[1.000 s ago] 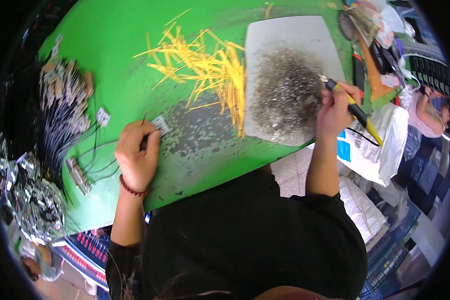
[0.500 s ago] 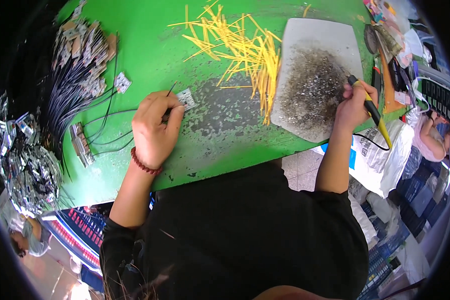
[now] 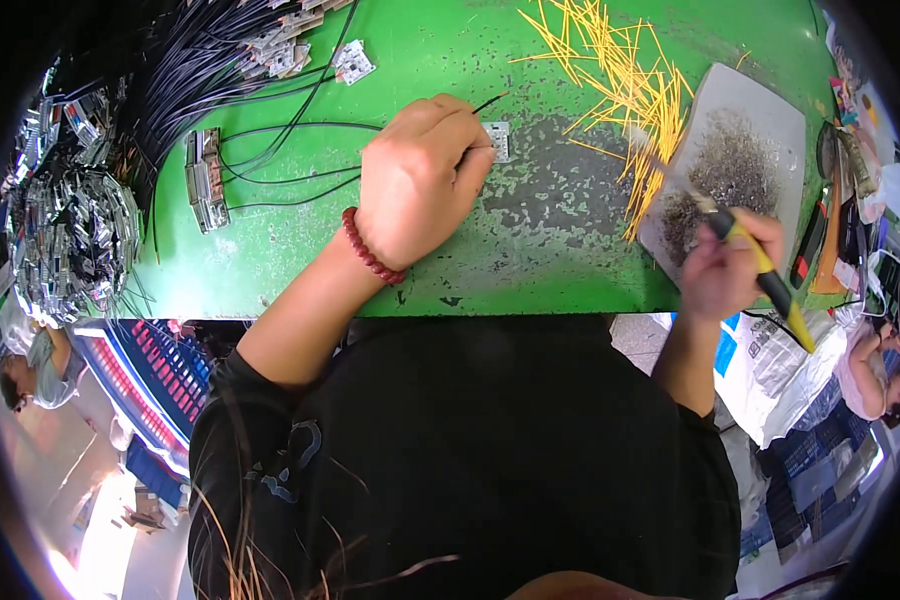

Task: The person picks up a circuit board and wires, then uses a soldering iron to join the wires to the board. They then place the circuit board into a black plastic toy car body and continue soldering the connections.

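Note:
My left hand (image 3: 415, 180) rests on the green table with fingers closed around a thin black wire (image 3: 489, 103), whose bare end sticks out beyond the fingertips. A small white circuit board (image 3: 498, 143) lies partly under those fingers. My right hand (image 3: 722, 278), blurred by motion, grips a yellow and black soldering iron (image 3: 768, 278). Its blurred tip points left, over the near left edge of a grey pad (image 3: 760, 95) covered with dark solder residue. More black wires (image 3: 300, 174) run leftward from my left hand to a metallic strip of parts (image 3: 206, 182).
Thin yellow sticks (image 3: 610, 60) lie scattered beside the pad. A bundle of black wires with boards (image 3: 195, 65) fills the far left, above shiny metallic parts (image 3: 75, 210). One loose board (image 3: 353, 62) lies nearby. Tools (image 3: 828, 215) line the right side; other people sit beyond.
The whole view has shifted, so the table things appear farther right. My right hand has brought the soldering iron from over the pad's middle toward its left edge. My left hand still holds the wire.

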A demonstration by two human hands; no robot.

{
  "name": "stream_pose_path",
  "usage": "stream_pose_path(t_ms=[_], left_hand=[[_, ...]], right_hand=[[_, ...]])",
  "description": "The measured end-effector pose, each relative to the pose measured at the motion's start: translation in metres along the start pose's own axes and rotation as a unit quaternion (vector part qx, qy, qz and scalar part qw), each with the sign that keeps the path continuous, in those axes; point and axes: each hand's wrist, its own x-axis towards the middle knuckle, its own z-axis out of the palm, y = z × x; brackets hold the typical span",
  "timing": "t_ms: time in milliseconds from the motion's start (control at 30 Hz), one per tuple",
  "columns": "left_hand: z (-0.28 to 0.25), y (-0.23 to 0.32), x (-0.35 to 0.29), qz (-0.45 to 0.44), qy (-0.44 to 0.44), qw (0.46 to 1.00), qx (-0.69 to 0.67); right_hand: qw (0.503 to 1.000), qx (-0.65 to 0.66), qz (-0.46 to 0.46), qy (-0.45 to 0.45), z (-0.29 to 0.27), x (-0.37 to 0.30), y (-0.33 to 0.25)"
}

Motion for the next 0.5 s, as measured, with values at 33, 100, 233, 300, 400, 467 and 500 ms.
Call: stream_pose_path(t_ms=[33, 100, 233, 300, 400, 467, 500], left_hand=[[0.0, 0.001, 0.0, 0.007, 0.002, 1.0, 0.015], [0.0, 0.002, 0.001, 0.011, 0.003, 0.999, 0.03], [-0.001, 0.0, 0.0, 0.024, 0.001, 0.999, 0.028], [-0.001, -0.001, 0.0, 0.026, 0.003, 0.999, 0.025], [0.0, 0.0, 0.001, 0.029, 0.007, 0.999, 0.032], [-0.001, 0.002, 0.002, 0.027, 0.009, 0.999, 0.04], [0.0, 0.002, 0.004, 0.025, 0.008, 0.999, 0.038]], right_hand=[[0.998, 0.021, 0.003, -0.06, 0.007, -0.008, 0.001], [0.995, 0.001, 0.022, -0.095, 0.031, -0.021, 0.004], [0.993, 0.004, 0.052, -0.109, 0.053, -0.027, 0.006], [0.993, -0.001, 0.055, -0.106, 0.056, -0.028, 0.007], [0.993, 0.011, 0.057, -0.105, 0.055, -0.031, 0.009], [0.992, 0.052, 0.057, -0.097, 0.055, -0.031, 0.009], [0.992, 0.049, 0.059, -0.097, 0.056, -0.031, 0.01]])
